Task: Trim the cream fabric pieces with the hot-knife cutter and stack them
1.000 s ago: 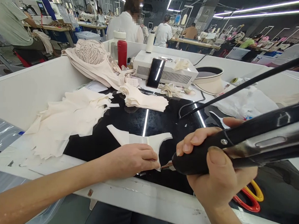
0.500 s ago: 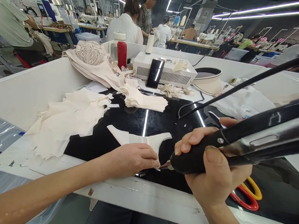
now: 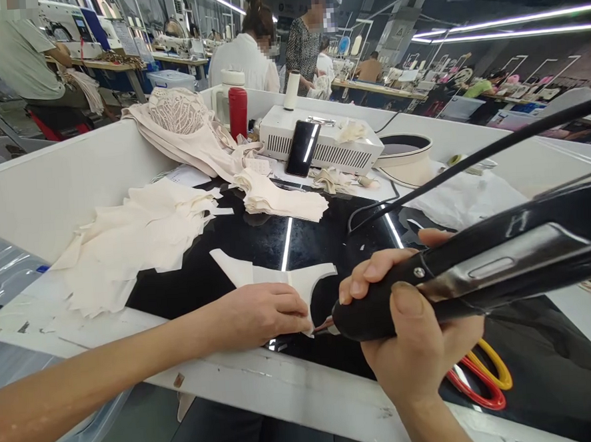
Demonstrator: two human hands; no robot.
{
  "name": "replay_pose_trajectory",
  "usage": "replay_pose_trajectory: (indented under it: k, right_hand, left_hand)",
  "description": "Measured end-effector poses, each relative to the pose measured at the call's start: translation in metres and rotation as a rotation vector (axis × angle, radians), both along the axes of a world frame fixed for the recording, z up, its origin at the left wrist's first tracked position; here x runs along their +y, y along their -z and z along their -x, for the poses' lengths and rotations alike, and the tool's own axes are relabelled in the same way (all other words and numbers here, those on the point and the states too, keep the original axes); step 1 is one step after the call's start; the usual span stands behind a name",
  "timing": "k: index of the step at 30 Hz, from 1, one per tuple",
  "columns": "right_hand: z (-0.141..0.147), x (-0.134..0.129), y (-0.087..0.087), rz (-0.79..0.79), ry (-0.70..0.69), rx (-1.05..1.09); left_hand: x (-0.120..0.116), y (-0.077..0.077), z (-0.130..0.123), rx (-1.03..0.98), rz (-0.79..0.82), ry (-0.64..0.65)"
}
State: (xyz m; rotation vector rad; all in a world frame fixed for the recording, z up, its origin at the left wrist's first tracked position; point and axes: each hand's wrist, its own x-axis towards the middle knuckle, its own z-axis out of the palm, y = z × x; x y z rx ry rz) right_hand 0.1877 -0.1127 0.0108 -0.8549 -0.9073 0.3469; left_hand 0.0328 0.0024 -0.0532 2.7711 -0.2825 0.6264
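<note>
"Slightly leftward went the right hand since the earlier frame, black tool included."

"Gripped firmly?"

"Fingers and thumb wrapped its handle; the tip sat at or just beside the white fabric piece."

"And the left hand?"

"Narrow, fingers together on that piece's near end; pinching or only pressing, I couldn't tell. The piece lay on the black surface."

"Nearby?"

"Red and yellow handles beside the right wrist."

"Beyond?"

"A loose cream pile leftward, a cream stack ahead, then a phone leaning on a vented box."
</note>
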Motion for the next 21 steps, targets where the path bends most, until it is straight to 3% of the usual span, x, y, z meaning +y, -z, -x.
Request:
replay_pose_trajectory:
  k: [14,21]
  right_hand:
    - [-0.0007,0.0006,0.0031,-0.006,-0.012,-0.003]
    - [0.0045,-0.004,0.0023,0.024,-0.007,-0.011]
  left_hand:
    - [0.0019,0.0024,-0.0006,-0.004,-0.019,0.013]
    - [-0.0005,0.0016,0.0016,-0.012,0.046,0.005]
